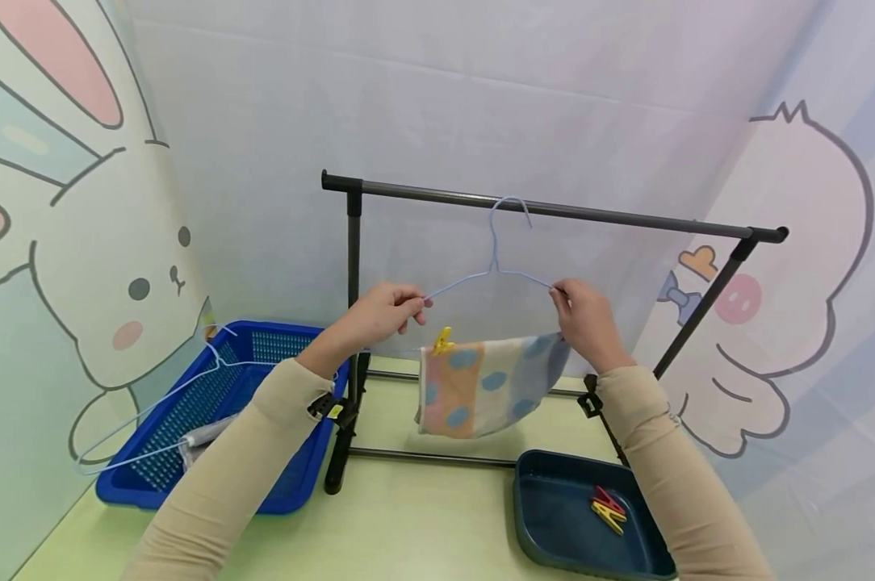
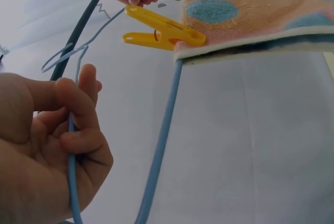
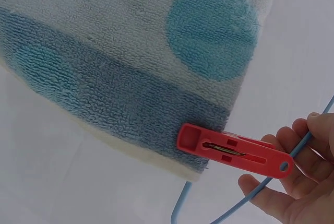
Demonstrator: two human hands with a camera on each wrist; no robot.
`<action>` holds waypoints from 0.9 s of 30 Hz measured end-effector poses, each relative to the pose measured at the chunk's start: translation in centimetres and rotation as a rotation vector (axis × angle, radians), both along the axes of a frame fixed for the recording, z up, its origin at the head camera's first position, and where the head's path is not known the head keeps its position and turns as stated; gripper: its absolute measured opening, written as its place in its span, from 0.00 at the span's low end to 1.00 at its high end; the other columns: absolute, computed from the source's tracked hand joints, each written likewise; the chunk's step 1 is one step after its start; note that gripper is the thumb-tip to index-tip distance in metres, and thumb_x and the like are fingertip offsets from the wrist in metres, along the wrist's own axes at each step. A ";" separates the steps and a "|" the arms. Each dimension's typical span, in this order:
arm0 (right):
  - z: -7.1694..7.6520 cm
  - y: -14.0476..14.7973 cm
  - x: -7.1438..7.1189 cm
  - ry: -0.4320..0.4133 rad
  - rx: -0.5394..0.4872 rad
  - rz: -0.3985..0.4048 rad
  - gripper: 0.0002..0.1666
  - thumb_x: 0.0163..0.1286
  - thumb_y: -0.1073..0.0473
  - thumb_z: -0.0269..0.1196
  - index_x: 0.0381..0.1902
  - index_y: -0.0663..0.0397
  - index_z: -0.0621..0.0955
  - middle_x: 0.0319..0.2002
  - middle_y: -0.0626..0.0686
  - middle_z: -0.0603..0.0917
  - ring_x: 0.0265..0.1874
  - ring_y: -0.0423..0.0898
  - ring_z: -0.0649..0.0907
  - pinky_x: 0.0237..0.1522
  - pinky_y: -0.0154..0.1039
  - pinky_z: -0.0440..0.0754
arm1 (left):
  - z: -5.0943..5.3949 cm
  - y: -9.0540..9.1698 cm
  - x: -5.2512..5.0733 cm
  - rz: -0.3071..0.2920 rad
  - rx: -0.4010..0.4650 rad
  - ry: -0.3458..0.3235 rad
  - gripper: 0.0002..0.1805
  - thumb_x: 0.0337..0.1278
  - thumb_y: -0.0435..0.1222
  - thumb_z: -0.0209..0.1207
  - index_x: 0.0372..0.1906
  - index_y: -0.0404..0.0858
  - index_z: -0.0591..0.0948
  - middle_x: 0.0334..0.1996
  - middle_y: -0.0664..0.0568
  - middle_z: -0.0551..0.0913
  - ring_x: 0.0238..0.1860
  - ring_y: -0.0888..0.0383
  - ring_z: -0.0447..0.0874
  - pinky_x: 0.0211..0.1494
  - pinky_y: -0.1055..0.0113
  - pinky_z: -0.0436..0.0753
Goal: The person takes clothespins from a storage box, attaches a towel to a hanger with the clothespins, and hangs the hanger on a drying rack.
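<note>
A light-blue wire hanger [image 1: 494, 242] is held up between both hands, its hook at the black rod. My left hand [image 1: 383, 313] pinches its left shoulder; in the left wrist view that hand [image 2: 68, 130] has curled fingers round the wire. My right hand [image 1: 588, 321] grips the right shoulder, and the right wrist view shows the hand [image 3: 308, 166] with fingers around the wire. A dotted towel [image 1: 491, 383] hangs over the lower bar. A yellow clip [image 2: 164, 31] holds one towel end, a red clip [image 3: 235, 151] the other.
The black rack's rod [image 1: 612, 215] spans behind the hanger. On the left, a blue basket [image 1: 299, 484] holds another hanger [image 1: 150, 407] and a wrapped item. At the lower right, a dark tray [image 1: 554, 516] contains red and yellow clips [image 1: 609, 510].
</note>
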State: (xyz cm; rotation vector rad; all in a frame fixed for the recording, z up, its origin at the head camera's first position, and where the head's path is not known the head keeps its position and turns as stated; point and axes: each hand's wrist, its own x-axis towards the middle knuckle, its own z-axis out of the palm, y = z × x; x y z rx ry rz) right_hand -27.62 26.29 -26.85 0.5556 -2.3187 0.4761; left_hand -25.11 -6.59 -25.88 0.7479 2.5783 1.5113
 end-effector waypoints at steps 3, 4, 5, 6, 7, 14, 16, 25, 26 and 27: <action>0.4 0.2 -0.2 0.011 -0.001 0.000 0.10 0.71 0.66 0.56 0.41 0.69 0.79 0.36 0.65 0.81 0.34 0.58 0.80 0.37 0.52 0.76 | 0.2 -0.2 0.0 0.007 0.008 0.012 0.14 0.73 0.37 0.45 0.49 0.38 0.80 0.31 0.49 0.80 0.24 0.53 0.70 0.26 0.66 0.65; 0.5 0.3 -0.3 0.015 0.000 0.002 0.10 0.71 0.66 0.56 0.41 0.70 0.79 0.36 0.65 0.80 0.34 0.58 0.80 0.37 0.52 0.76 | 0.3 -0.2 0.1 0.010 0.009 0.014 0.14 0.73 0.37 0.45 0.49 0.38 0.80 0.31 0.50 0.80 0.24 0.53 0.70 0.27 0.66 0.65; 0.6 0.4 -0.4 0.020 0.000 0.003 0.10 0.71 0.66 0.56 0.41 0.70 0.79 0.36 0.65 0.81 0.34 0.58 0.80 0.37 0.52 0.76 | 0.3 -0.2 0.1 0.012 0.010 0.015 0.14 0.73 0.37 0.46 0.49 0.38 0.80 0.31 0.50 0.80 0.24 0.53 0.70 0.26 0.66 0.65; 0.7 0.4 -0.5 0.025 0.000 0.003 0.10 0.71 0.66 0.56 0.41 0.70 0.79 0.36 0.65 0.81 0.34 0.59 0.80 0.37 0.52 0.76 | 0.4 -0.3 0.1 0.015 0.010 0.013 0.14 0.73 0.37 0.46 0.49 0.38 0.80 0.31 0.50 0.80 0.24 0.53 0.70 0.26 0.66 0.65; 0.9 0.5 -0.5 0.027 -0.003 0.003 0.10 0.71 0.66 0.55 0.41 0.70 0.79 0.36 0.66 0.80 0.34 0.59 0.80 0.37 0.52 0.76 | 0.4 -0.3 0.1 0.017 0.009 0.012 0.14 0.73 0.38 0.46 0.49 0.38 0.80 0.31 0.50 0.80 0.24 0.53 0.70 0.26 0.66 0.65; 1.8 1.2 -1.1 0.038 -0.020 -0.014 0.11 0.71 0.66 0.55 0.41 0.71 0.79 0.36 0.66 0.81 0.34 0.59 0.80 0.37 0.53 0.76 | 0.9 -0.5 0.3 0.043 0.014 0.001 0.15 0.73 0.39 0.45 0.49 0.40 0.80 0.31 0.50 0.80 0.24 0.54 0.70 0.25 0.66 0.65; 1.9 1.4 -1.1 0.043 -0.020 -0.015 0.10 0.71 0.66 0.55 0.41 0.71 0.79 0.36 0.66 0.81 0.33 0.59 0.80 0.37 0.53 0.76 | 1.0 -0.5 0.4 0.040 0.025 0.002 0.15 0.73 0.39 0.44 0.50 0.39 0.80 0.31 0.49 0.79 0.24 0.54 0.69 0.26 0.66 0.66; 2.4 2.1 -1.5 0.043 -0.024 -0.039 0.11 0.72 0.65 0.54 0.40 0.70 0.79 0.35 0.65 0.81 0.34 0.59 0.79 0.38 0.53 0.75 | 1.3 0.3 0.4 0.055 0.037 0.043 0.15 0.73 0.41 0.44 0.44 0.42 0.81 0.28 0.49 0.77 0.19 0.55 0.55 0.23 0.66 0.59; 2.5 2.1 -1.5 0.039 -0.023 -0.046 0.11 0.72 0.65 0.54 0.40 0.70 0.79 0.36 0.65 0.81 0.34 0.59 0.79 0.39 0.53 0.74 | 1.3 0.4 0.3 0.059 0.038 0.051 0.14 0.73 0.41 0.45 0.44 0.42 0.81 0.27 0.49 0.77 0.19 0.55 0.55 0.22 0.66 0.58; 2.5 2.2 -1.6 0.033 -0.021 -0.051 0.11 0.72 0.65 0.54 0.41 0.70 0.79 0.36 0.65 0.81 0.34 0.59 0.79 0.39 0.54 0.74 | 1.2 0.6 0.3 0.061 0.040 0.059 0.14 0.73 0.40 0.45 0.43 0.42 0.81 0.26 0.49 0.76 0.19 0.55 0.54 0.22 0.66 0.58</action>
